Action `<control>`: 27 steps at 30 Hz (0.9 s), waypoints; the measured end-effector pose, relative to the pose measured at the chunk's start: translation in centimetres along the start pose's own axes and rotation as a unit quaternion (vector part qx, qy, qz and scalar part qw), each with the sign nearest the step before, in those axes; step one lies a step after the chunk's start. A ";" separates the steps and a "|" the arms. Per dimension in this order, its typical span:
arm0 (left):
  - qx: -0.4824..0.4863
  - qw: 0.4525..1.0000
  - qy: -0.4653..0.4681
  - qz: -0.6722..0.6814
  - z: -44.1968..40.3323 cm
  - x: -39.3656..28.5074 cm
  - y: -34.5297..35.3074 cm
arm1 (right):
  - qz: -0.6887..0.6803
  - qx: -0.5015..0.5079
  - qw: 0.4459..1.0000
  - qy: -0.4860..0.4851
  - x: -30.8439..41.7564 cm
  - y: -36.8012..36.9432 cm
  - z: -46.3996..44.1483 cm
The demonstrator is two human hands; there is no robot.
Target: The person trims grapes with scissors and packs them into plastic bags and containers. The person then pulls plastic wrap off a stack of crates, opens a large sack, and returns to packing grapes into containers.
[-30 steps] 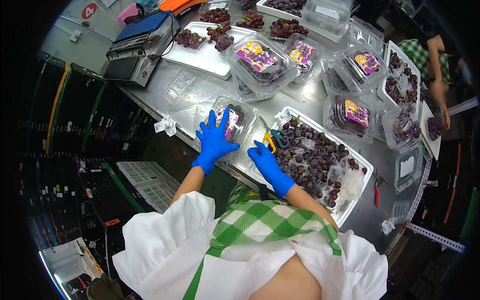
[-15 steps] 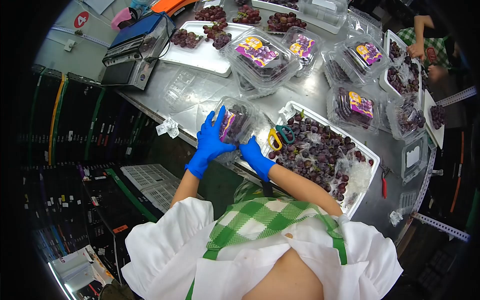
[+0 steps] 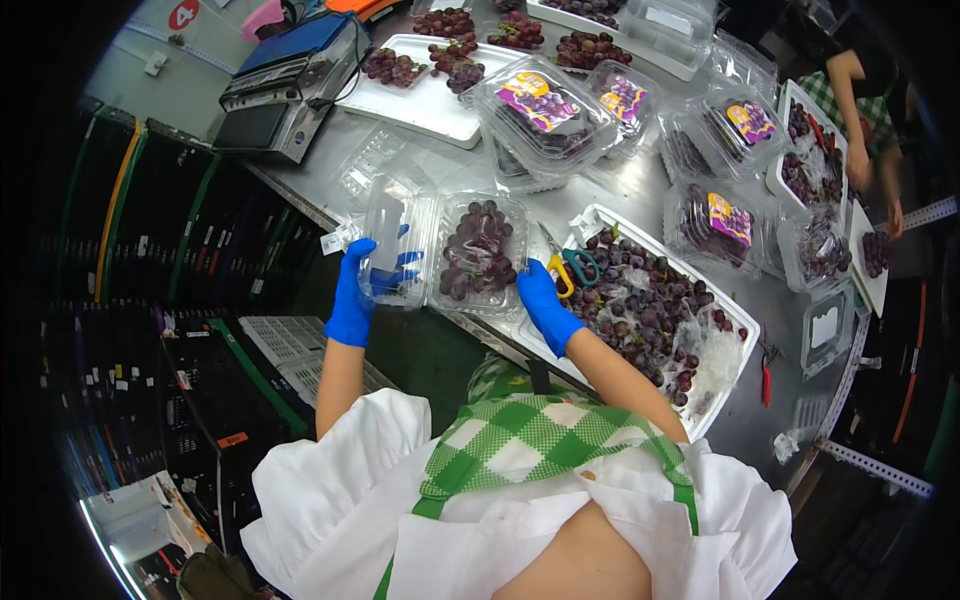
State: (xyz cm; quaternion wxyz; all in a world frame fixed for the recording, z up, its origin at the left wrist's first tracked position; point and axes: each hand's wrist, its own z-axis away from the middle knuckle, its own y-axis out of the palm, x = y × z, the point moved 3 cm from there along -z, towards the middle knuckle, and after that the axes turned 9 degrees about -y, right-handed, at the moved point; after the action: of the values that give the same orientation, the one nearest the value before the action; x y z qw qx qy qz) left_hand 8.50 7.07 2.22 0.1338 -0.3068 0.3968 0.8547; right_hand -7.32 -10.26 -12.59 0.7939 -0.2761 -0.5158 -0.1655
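In front of me a clear clamshell box lies opened out, with its lid swung to the left. A bunch of dark grapes fills its base. My left hand, in a blue glove, grips the lid by its left side; some fingers show through the plastic from behind. The blue-gloved right hand pinches the right edge of the base. Close to that hand, scissors with yellow and teal handles rest at the corner of a white tray of loose grapes.
Labelled grape boxes are stacked behind. A white board and an electronic device stand at the back left. Red-handled pliers lie at right. A co-worker's hand is over another grape tray.
The box was shut, with its label showing and both hands around it. Its lid has been opened leftward by my left hand, and my right hand has moved slightly right along with the base.
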 end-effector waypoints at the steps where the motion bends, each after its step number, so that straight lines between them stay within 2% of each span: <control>1: 0.010 0.999 0.001 0.031 -0.4 0.3 -0.9 | 0.011 -0.001 1.000 0.003 1.7 -0.6 0.6; 3: 0.041 0.997 -0.002 0.069 -1.0 0.6 -1.6 | 0.070 -0.149 0.969 -0.187 4.8 -1.0 1.7; 4: 0.044 0.997 0.005 0.057 -0.9 0.5 -1.3 | 0.096 -0.222 0.929 -0.278 6.6 -1.2 2.2; 5: 0.046 0.998 0.010 0.046 -0.5 0.7 -0.9 | 0.059 -0.181 0.932 -0.308 8.0 -1.0 2.4; 6: 0.046 0.998 0.014 0.035 -0.2 0.7 -0.8 | -0.040 -0.157 0.944 -0.288 8.0 0.1 1.9; 8: 0.105 0.993 -0.008 0.059 0.2 0.3 -0.7 | 0.017 -0.127 0.974 -0.187 7.6 1.4 1.1; 10: 0.151 0.983 -0.018 0.102 0.6 0.4 0.6 | -0.031 -0.075 0.996 -0.031 7.3 1.0 0.0; 11: 0.163 0.977 -0.034 0.130 1.0 0.6 0.8 | -0.013 -0.128 0.991 -0.037 4.5 1.9 -1.5; 12: 0.173 0.973 -0.031 0.149 1.3 0.6 1.6 | -0.011 -0.126 0.992 -0.005 5.0 1.3 -1.7; 14: 0.188 0.969 -0.003 0.160 2.1 0.4 3.3 | -0.133 -0.022 0.991 -0.008 0.0 2.6 -5.8; 15: 0.198 0.965 -0.005 0.173 2.1 0.3 3.6 | -0.205 0.060 0.977 0.017 0.9 2.0 -5.5; 17: 0.220 0.955 -0.010 0.200 2.1 0.3 4.0 | -0.337 0.220 0.913 0.069 5.4 0.1 -3.1; 21: 0.210 0.964 0.002 0.164 3.7 1.0 7.6 | -0.439 0.265 0.855 0.080 8.9 -1.1 -0.8; 24: 0.183 0.968 0.015 0.173 4.1 1.6 8.1 | -0.555 0.293 0.772 0.096 5.7 0.2 -1.3; 25: 0.180 0.968 0.019 0.174 4.0 1.9 7.8 | -0.590 0.253 0.758 0.114 5.4 0.1 -0.9; 27: 0.174 0.970 0.021 0.170 3.9 2.4 7.2 | -0.596 0.239 0.759 0.108 4.9 -0.2 -1.1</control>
State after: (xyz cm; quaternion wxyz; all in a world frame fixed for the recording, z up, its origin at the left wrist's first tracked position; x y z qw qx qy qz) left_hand 1.66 5.33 6.94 0.0295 -0.2252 0.5886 0.7758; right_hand -4.62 -11.00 -8.40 0.6250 0.3054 -0.5101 -0.5058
